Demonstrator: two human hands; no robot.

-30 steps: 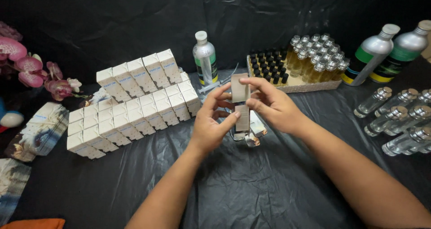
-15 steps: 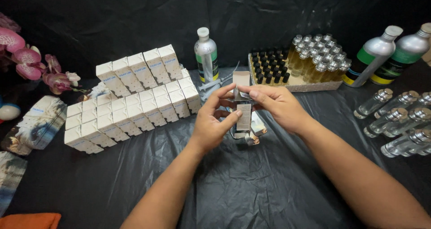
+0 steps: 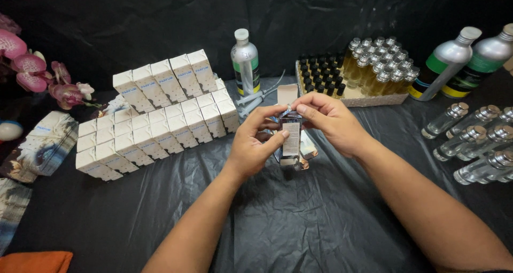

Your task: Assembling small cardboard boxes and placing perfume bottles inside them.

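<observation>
I saw the left hand (image 3: 255,147) and right hand (image 3: 330,122), both closed around 1 small box (image 3: 291,136), held above the desk (image 3: 299,225) near stacked white boxes (image 3: 160,118).

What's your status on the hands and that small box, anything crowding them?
Left hand and right hand both gripping the small upright box, top flap open. Stacked white cartons left, bottle tray behind; both apart from hands.

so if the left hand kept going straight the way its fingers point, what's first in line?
Left hand points up and right, away from the person. It already grips the small box; past that, most likely the right hand, then the tray of dark-capped vials. Depth is unclear.
</observation>
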